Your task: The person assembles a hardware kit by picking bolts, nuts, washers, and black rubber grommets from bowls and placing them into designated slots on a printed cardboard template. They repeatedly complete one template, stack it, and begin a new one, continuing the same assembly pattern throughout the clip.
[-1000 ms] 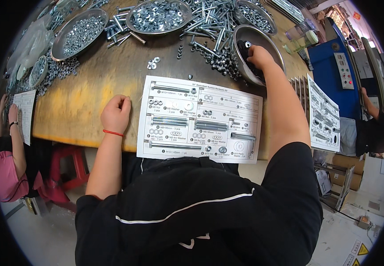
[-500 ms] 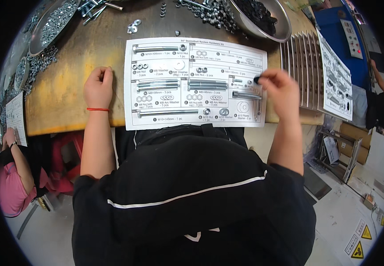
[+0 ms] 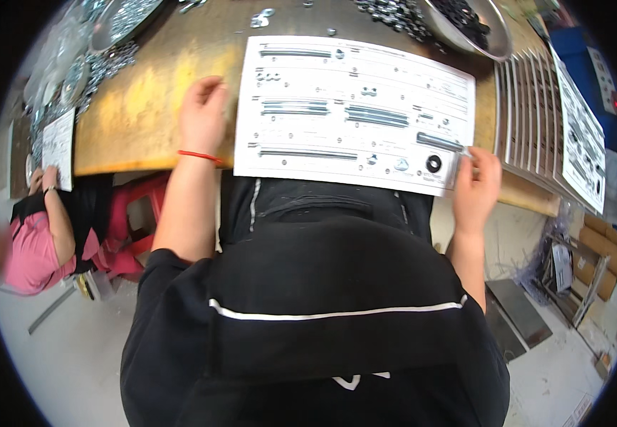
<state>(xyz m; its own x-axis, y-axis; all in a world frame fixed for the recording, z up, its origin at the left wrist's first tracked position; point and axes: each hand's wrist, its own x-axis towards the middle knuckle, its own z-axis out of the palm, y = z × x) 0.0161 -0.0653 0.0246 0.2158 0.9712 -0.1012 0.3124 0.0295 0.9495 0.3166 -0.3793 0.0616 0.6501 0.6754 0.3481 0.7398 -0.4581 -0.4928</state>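
Observation:
A white parts sheet (image 3: 305, 84) lies on the table in front of me. Bolts and nuts show across it; I cannot tell which are printed and which are real. On its lower right part is a round black washer (image 3: 434, 164), just below a thick silver bolt (image 3: 439, 141). My right hand (image 3: 479, 183) is closed at the sheet's right edge, fingertips by the bolt's end; what they hold is hidden. My left hand (image 3: 204, 114), red string at the wrist, hangs left of the sheet with curled fingers. Anything inside them is out of sight.
A metal bowl of black parts (image 3: 465, 27) stands at the back right, beside loose nuts (image 3: 397, 16). Rows of upright boards (image 3: 536, 107) line the right. A tray of small metal parts (image 3: 129, 20) is back left. Another person in pink (image 3: 41, 242) works at far left.
The black washer that was in my right fingers now lies on the sheet. My right hand has moved down to the sheet's right edge. The view has shifted and the sheet appears more tilted.

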